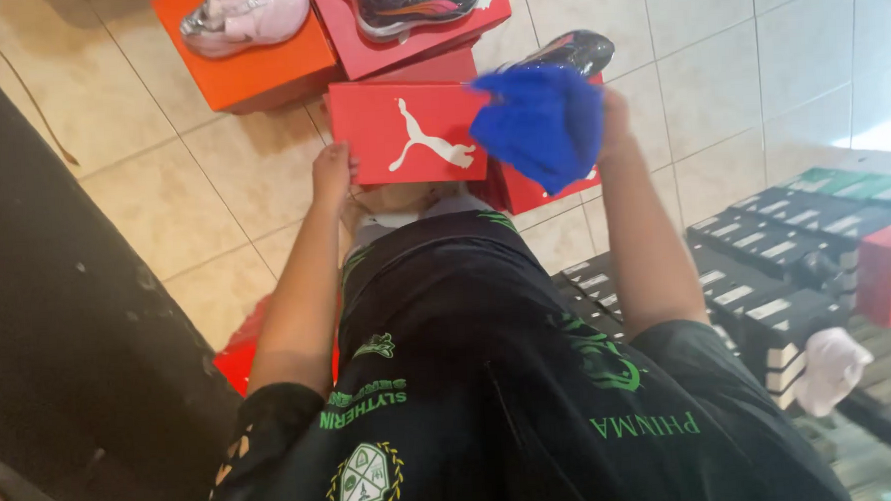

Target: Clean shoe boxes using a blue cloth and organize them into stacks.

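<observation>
Fingers of the left hand (331,172) curl round the left edge of a red shoebox (410,132), pinching it; the box sits held in front of the person's waist, over the tiled floor (163,193). At its right end, the right hand (612,123) is mostly hidden behind a blue cloth (543,124) bunched against the box, so its finger spread cannot be told. Beyond, an orange box (248,74) carries a pink shoe (243,15), cut off at the top. Stacked black boxes (767,267) stand at right.
</observation>
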